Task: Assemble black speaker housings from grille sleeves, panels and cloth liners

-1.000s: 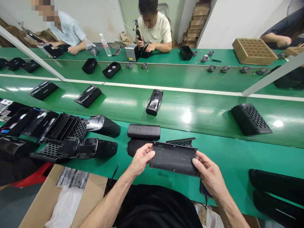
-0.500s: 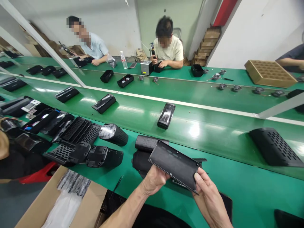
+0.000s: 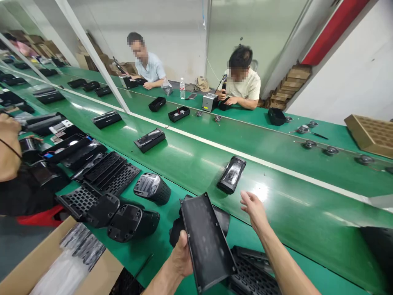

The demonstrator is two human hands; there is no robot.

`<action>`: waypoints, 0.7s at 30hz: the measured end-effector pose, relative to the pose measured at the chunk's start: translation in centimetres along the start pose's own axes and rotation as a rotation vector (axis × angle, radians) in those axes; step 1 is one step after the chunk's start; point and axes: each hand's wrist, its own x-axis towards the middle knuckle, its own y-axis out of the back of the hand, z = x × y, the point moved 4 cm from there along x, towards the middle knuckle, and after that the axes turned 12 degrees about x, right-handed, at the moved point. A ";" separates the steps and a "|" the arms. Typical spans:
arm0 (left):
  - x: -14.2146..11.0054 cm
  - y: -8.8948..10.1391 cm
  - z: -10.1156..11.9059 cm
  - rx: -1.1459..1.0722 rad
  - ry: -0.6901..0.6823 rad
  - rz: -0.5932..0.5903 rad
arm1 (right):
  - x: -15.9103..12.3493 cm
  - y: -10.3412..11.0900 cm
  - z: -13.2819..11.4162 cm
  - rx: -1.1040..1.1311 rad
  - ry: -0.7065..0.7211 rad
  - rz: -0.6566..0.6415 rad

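Note:
My left hand (image 3: 181, 255) grips a black curved plastic panel (image 3: 207, 241) by its left edge, thumb on the inner face. Small clips run along the panel's rims. Out over the green belt, my right hand (image 3: 254, 208) is empty, its fingers stretched out. Just beyond its fingertips lies a black speaker (image 3: 231, 175) with a glossy film-covered front; hand and speaker look slightly apart. Behind the held panel, other dark curved parts (image 3: 222, 219) are partly hidden. Black perforated panels (image 3: 254, 266) rest on the bench below my right forearm.
Perforated black housings (image 3: 153, 188) crowd the bench to the left, beside a co-worker's arm (image 3: 9, 143). A cardboard box (image 3: 107, 268) holds plastic-wrapped parts. More speakers (image 3: 150, 140) lie along the belt (image 3: 190, 164). Two people work across it, near a grey metal box (image 3: 209, 102).
My right hand has let go of the panel and moved up over the belt near the speaker. The panel, now in my left hand alone, has turned more upright. The view has shifted.

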 end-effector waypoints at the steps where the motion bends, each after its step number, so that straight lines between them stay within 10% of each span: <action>1: -0.3 0.3 -0.1 -0.036 0.012 -0.005 | 2.6 -1.7 -0.1 -0.025 -0.011 0.024; 5: -1.5 1.3 -0.1 -0.207 0.045 0.073 | 8.6 -7.3 0.7 -0.036 -0.079 0.021; 9: -1.6 0.7 1.0 -0.279 0.031 0.106 | 9.2 -8.6 0.9 0.036 -0.172 -0.032; 14: -0.7 -1.0 2.8 -0.219 -0.016 0.025 | 5.3 -2.8 -4.2 0.207 -0.162 -0.135; 21: 0.3 -4.0 2.4 -0.126 0.033 -0.070 | -8.7 8.0 -9.8 0.511 0.151 -0.204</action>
